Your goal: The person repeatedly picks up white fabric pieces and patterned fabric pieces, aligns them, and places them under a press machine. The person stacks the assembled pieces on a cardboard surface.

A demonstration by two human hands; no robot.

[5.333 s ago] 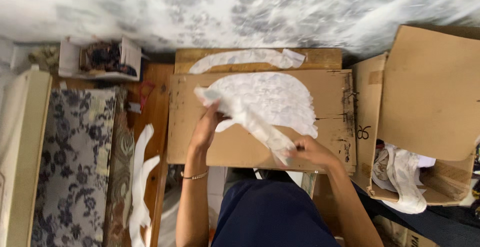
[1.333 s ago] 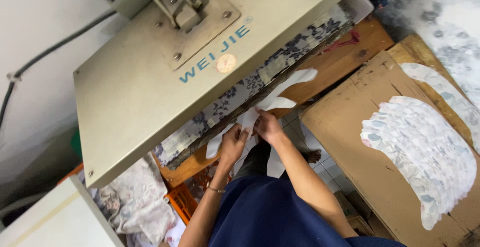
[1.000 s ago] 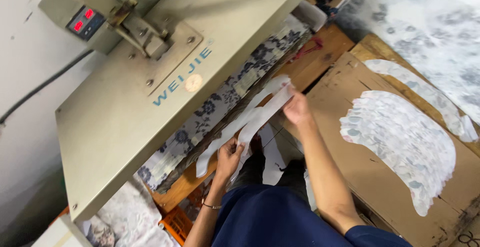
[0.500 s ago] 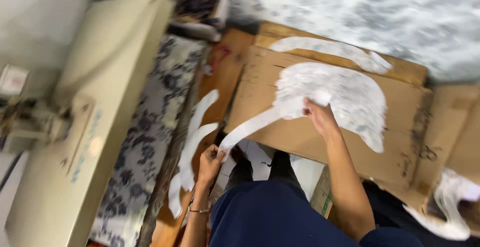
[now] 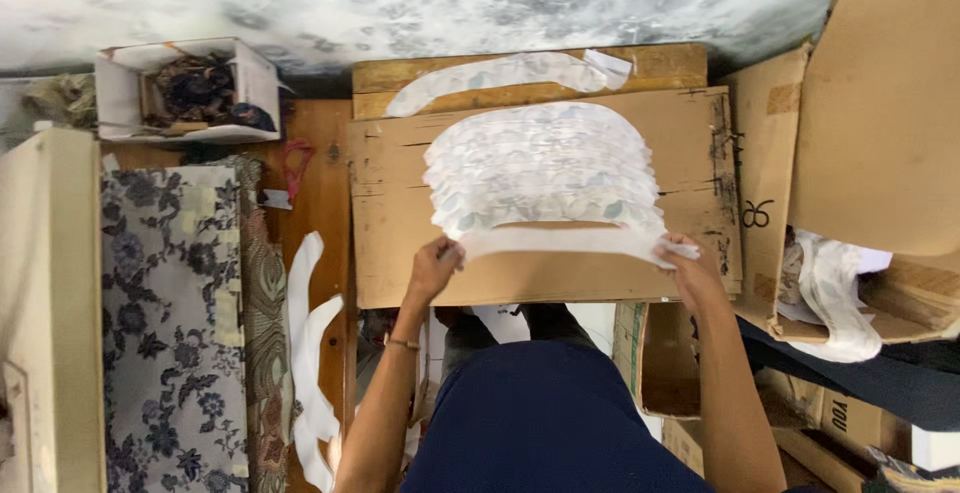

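From the head camera, looking straight down, the person stretches a curved white fabric strip [image 5: 570, 241] between both hands across a flat cardboard sheet [image 5: 400, 223]. The left hand [image 5: 432, 268] pinches the strip's left end between thumb and fingers, closed on it. The right hand [image 5: 685, 265] is clamped on the right end in the same way, a small tail of fabric poking out past the fingers. The strip lies taut and nearly level, right at the near edge of a stack of white curved pieces [image 5: 545, 168] fanned out in overlapping arcs on the cardboard. It touches the lowest piece of that stack or sits just over it; I cannot tell which.

Beyond the stack, a single long curved piece [image 5: 500, 75] lies on a wooden board [image 5: 660, 61] at the far edge. To the left, a wooden surface [image 5: 322, 193] runs alongside the cardboard, with two more white strips [image 5: 308, 353] draped on it near a floral patterned pad [image 5: 170, 323]. A beige machine plate [image 5: 50, 303] covers the far left side. At the top left stands a small white box [image 5: 250, 78] of dark scraps. On the right, an open cardboard box [image 5: 880, 133] holds more white fabric [image 5: 835, 298]. The person's dark blue clothing [image 5: 545, 423] fills the bottom centre, and a thin bracelet [image 5: 403, 344] circles the left wrist.
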